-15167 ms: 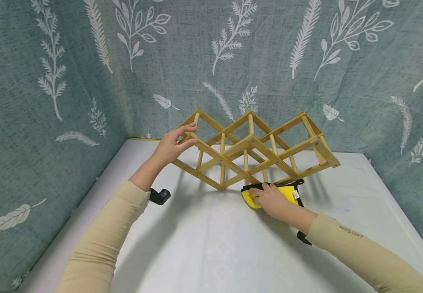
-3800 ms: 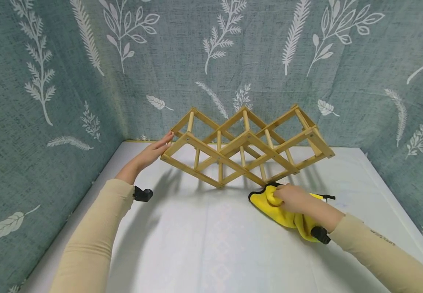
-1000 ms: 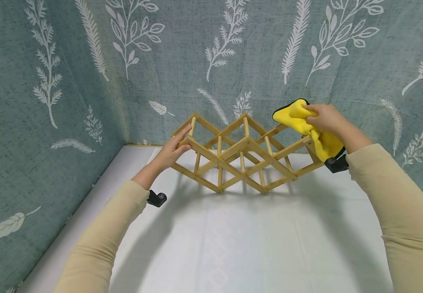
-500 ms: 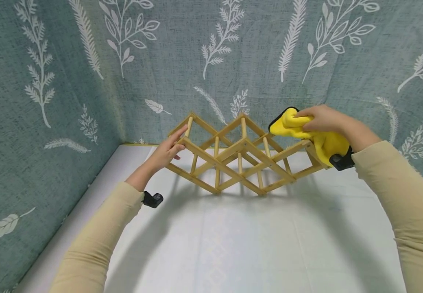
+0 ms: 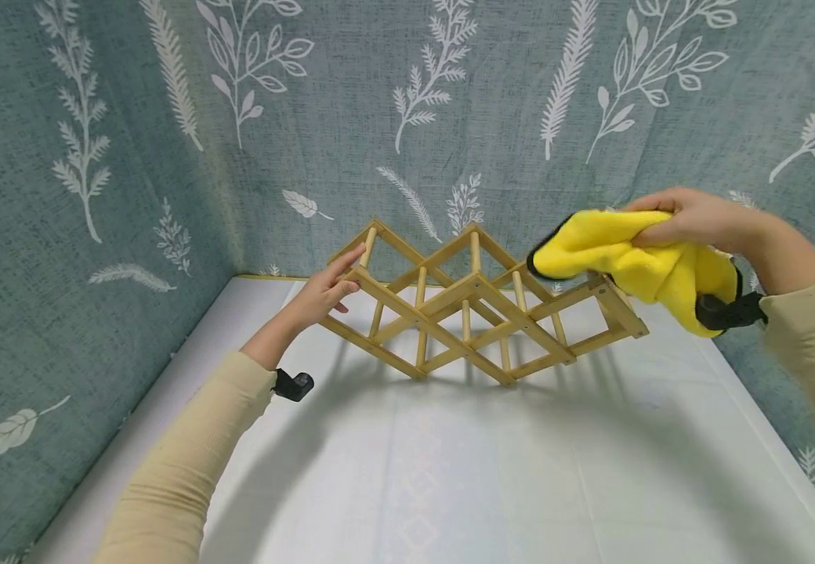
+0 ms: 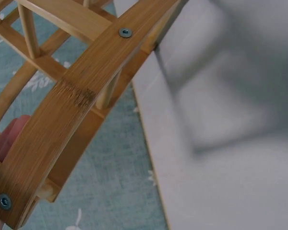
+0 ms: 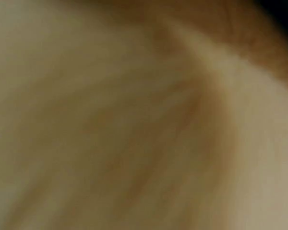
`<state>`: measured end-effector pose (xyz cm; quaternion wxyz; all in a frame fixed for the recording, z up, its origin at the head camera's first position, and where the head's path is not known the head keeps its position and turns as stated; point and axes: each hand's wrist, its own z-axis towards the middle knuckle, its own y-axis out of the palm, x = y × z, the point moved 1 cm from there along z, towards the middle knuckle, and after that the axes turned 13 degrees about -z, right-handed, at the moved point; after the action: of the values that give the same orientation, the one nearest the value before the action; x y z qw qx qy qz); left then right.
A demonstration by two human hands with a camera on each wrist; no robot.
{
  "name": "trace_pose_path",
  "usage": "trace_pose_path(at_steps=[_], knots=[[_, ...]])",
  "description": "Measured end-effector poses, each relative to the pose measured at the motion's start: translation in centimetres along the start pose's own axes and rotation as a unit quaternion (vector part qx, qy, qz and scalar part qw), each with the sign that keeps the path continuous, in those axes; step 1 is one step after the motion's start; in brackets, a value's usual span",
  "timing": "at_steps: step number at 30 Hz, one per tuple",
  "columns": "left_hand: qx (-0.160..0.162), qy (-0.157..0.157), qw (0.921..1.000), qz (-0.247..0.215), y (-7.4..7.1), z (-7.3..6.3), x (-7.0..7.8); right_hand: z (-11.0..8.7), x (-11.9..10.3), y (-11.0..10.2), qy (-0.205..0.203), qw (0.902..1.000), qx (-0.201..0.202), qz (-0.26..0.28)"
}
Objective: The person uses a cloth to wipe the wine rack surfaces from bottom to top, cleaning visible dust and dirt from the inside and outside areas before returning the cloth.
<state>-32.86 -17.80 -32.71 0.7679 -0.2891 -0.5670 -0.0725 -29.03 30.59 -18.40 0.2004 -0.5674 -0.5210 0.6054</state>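
Observation:
A wooden wine rack with crossed slats and round dowels stands on the white table. At its left end, my left hand grips a corner, fingers over the top and thumb at the front. The left wrist view shows fingertips behind the end slat, which has a dark worn patch. My right hand holds a bunched yellow cleaning cloth with black edging, raised at the rack's right end. The cloth hides part of that upper corner; whether they touch, I cannot tell. The right wrist view is a brownish blur.
The white table runs out in front of the rack. A grey-green curtain with white leaf prints hangs close behind it and along both sides. Black wrist cameras sit at both wrists.
Earlier my right hand had the cloth low at the rack's front; it rose to the upper right corner and has now moved further right, uncovering the end slat. The left hand stays at the left end.

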Motion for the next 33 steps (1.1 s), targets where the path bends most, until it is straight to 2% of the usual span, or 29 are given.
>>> trace_pose_path(at_steps=[2,4,6,9,13,18,23,27,30,33], knots=[[-0.001,-0.001,1.0,-0.009,0.0,0.0,-0.1,0.1,0.3,-0.4,0.022,0.9964,0.082,-0.007],[0.0,0.0,1.0,-0.009,0.0,-0.1,-0.1,0.6,0.5,-0.2,0.06,0.9867,0.15,-0.02],[0.001,0.001,1.0,-0.005,0.0,-0.2,-0.2,1.4,0.7,0.6,0.082,0.9799,0.176,-0.048],[0.005,-0.002,1.0,0.0,0.2,-0.3,-0.3,2.6,0.9,2.4,0.075,0.9827,0.147,-0.084],[0.009,-0.006,0.9999,0.012,0.3,-0.1,-0.3,3.3,0.9,3.9,0.054,0.9883,0.099,-0.103],[0.008,-0.016,0.9997,0.017,0.2,-0.2,0.0,2.7,1.1,3.9,0.028,0.9909,0.084,-0.101],[0.011,-0.017,0.9996,0.019,0.0,-0.3,0.2,1.5,0.5,3.5,0.001,0.993,0.047,-0.108],[0.008,-0.021,0.9996,0.015,0.0,-0.2,0.1,0.4,0.2,2.8,-0.014,0.9955,0.018,-0.092],[0.001,-0.029,0.9995,0.01,0.1,-0.2,0.2,-0.5,0.8,2.0,-0.015,0.998,0.033,-0.051],[-0.001,-0.037,0.9993,0.01,0.3,-0.2,0.8,-1.3,2.4,0.9,0.014,0.995,0.098,-0.006]])
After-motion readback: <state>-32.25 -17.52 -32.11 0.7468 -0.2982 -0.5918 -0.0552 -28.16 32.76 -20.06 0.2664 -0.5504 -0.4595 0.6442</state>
